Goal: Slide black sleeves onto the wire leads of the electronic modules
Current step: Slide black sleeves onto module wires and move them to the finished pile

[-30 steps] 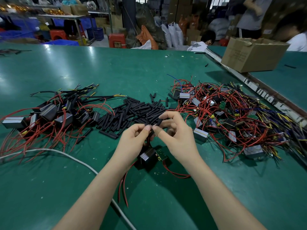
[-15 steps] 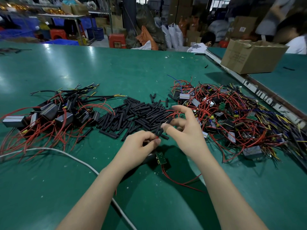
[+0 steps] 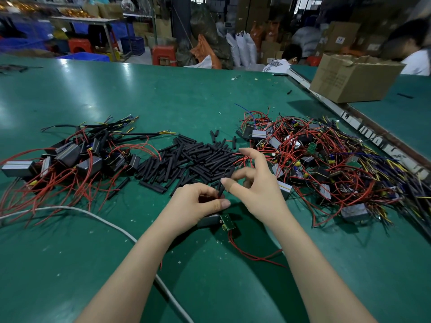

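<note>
Fingers of the right hand point(image 3: 256, 192) are spread unevenly: thumb and a bent middle finger pinch a short black sleeve point(image 3: 225, 180) near mid-frame, while the index finger sticks out straight above it, touching nothing. Just below and left, the left hand point(image 3: 198, 203) is curled, thumb pressed toward the fingertips, gripping the red wire lead point(image 3: 219, 196) at the sleeve's lower end; whether the lead is already inside the tube cannot be told. Under that hand lies the module point(image 3: 214, 221), a dark block with a small green circuit board at its end, resting on the green table point(image 3: 186, 94), with thin red wires looping from it toward the lower right. Above the hands lies a loose heap of sleeves point(image 3: 191, 157), matte black, short and tubular. At mid-left sit boxy modules with sleeved leads point(image 3: 77, 157); at mid-right is a tangled pile of unsleeved modules point(image 3: 326, 159) with red, yellow and blue wires. A white cable point(image 3: 93, 214) curves across the lower left. In the upper right stands a brown cardboard box point(image 3: 349, 78); its printing is too faint to read.
</note>
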